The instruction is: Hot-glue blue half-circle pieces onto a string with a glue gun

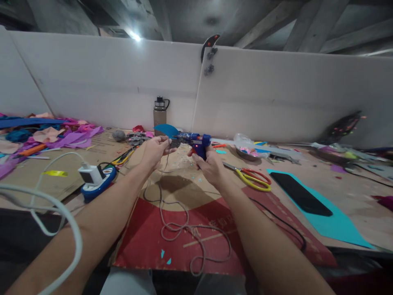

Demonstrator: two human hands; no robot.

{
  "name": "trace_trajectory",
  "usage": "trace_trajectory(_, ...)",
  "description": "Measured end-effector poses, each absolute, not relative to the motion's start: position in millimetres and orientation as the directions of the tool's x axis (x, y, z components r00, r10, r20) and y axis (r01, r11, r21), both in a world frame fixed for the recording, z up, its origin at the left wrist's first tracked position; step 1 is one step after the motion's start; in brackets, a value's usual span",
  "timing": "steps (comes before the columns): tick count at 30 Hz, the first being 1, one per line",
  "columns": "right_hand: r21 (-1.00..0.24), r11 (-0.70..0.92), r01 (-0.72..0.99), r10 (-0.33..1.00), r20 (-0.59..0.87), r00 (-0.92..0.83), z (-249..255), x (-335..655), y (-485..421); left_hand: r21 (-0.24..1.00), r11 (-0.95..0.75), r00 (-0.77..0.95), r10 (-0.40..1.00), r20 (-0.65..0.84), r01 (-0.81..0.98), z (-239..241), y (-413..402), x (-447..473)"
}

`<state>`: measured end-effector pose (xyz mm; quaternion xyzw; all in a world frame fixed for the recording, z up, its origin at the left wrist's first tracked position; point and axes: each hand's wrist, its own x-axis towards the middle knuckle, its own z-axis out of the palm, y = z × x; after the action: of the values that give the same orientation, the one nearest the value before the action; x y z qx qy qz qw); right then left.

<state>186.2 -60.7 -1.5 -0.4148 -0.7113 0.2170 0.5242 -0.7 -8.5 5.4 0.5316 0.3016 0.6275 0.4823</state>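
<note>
My right hand (209, 163) is wrapped round the handle of a blue hot glue gun (196, 141), with a long clear glue stick (239, 142) jutting from its back. The gun's nozzle points left, close to the fingertips of my left hand (156, 152). Those fingers are closed in a pinch on a flat blue curved piece (166, 130), whose material I cannot make out. A thin grey-brown cord (161, 192) hangs from the same fingers and lies in loops on red and brown cardboard (141, 241). Whether the nozzle touches the piece is unclear.
Red-and-yellow-handled scissors (253, 179) and a black phone (301, 193) on a turquoise sheet (337, 225) lie right. Left are a blue-and-white power strip (100, 182), white cable (75, 229) and coloured scraps (61, 135). A bottle (160, 114) stands before the white partition (123, 82).
</note>
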Motion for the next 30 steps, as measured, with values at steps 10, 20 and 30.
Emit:
trace_trajectory(10,-0.704,0.549,0.45,0.817,0.566,-0.111,4.6,182.2,-68.7,0.901,-0.352,0.019,0.929,0.369,-0.253,7.2,-11.9,0.9)
trace_trajectory(20,-0.672,0.558,0.487,0.802,0.587,-0.108,1.8,183.0,-64.8,0.896,-0.385,0.027,0.916,0.4,-0.22,3.7,-8.5,1.3)
trace_trajectory(30,-0.644,0.567,0.514,0.786,0.609,-0.104,1.3,183.9,-63.7,0.895,-0.384,0.015,0.918,0.397,-0.226,3.3,-8.6,1.2)
